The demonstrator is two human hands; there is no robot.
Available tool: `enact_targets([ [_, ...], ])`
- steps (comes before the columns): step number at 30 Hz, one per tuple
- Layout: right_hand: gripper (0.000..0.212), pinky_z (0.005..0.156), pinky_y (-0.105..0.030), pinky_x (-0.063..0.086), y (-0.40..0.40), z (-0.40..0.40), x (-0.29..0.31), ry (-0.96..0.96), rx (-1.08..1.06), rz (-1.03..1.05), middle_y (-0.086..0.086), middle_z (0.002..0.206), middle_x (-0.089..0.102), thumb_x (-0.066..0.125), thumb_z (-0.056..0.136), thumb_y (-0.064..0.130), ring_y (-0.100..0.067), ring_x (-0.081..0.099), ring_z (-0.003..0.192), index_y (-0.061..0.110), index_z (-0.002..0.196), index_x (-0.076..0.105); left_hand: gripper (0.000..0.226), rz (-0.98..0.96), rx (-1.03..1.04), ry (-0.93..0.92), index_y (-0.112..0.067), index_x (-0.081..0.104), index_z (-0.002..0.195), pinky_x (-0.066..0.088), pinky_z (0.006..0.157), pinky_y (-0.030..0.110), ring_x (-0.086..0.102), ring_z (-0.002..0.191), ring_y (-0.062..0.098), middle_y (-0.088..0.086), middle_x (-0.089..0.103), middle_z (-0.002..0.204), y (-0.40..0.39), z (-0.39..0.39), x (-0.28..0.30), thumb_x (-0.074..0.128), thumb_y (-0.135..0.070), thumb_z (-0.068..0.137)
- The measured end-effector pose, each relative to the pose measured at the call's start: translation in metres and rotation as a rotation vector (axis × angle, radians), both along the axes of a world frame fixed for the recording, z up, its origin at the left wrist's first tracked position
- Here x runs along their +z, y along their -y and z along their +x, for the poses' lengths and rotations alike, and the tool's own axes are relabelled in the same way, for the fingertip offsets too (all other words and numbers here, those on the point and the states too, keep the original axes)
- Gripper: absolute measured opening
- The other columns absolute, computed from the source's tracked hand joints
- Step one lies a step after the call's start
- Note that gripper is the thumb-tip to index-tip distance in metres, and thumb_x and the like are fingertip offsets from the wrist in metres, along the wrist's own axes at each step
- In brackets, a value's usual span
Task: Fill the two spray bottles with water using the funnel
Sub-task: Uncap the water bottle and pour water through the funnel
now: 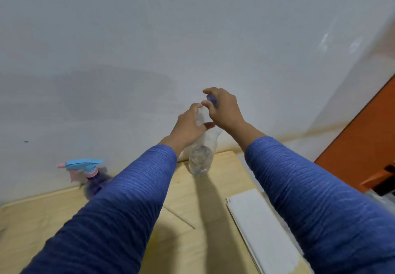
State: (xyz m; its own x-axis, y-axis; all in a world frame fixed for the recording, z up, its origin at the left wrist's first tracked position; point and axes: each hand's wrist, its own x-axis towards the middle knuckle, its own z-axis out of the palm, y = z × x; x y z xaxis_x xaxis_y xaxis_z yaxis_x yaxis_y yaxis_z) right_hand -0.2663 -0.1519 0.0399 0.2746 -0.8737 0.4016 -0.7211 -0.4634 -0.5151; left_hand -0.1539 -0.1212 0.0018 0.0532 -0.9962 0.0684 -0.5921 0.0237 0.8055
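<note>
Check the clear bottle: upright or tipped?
Upright. The clear bottle stands base-down on the wooden table; left hand grips its neck, right hand holds the blue cap.

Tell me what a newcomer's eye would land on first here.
First, the two hands at centre: the left hand grips the neck of a clear plastic water bottle standing on the pale wooden table, while the right hand pinches its blue cap. Next, the purple spray bottle with a light-blue and pink trigger head, at the far left by the wall.

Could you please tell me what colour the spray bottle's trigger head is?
Light blue, with a pink nozzle tip and collar, on the spray bottle; head view.
</note>
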Motion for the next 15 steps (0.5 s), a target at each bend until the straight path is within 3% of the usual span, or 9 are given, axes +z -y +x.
enact_targets([
  [9,0.034,0.092,-0.026,0.041,-0.016,-0.012,-0.001,-0.003,-0.002,0.01,-0.009,0.117,0.063,0.059,0.091,0.021,-0.023,0.059,0.107,0.013,0.124,0.057,0.065,-0.05,-0.016,-0.1,-0.023,0.037,0.137,0.037,0.102,0.029,0.042,0.131,0.02,0.005,0.043,0.144,-0.012,-0.007,-0.011,0.069,-0.035,0.082],
  [15,0.032,0.081,-0.013,0.038,-0.073,-0.039,-0.011,0.104,-0.095,-0.016,-0.004,0.111,0.064,0.066,0.086,0.03,-0.007,0.053,0.087,0.016,0.114,0.065,0.065,-0.056,-0.159,-0.117,-0.022,0.036,0.14,0.038,0.105,0.032,0.043,0.131,0.015,0.001,0.044,0.144,-0.057,-0.019,-0.021,0.066,-0.033,0.084],
])
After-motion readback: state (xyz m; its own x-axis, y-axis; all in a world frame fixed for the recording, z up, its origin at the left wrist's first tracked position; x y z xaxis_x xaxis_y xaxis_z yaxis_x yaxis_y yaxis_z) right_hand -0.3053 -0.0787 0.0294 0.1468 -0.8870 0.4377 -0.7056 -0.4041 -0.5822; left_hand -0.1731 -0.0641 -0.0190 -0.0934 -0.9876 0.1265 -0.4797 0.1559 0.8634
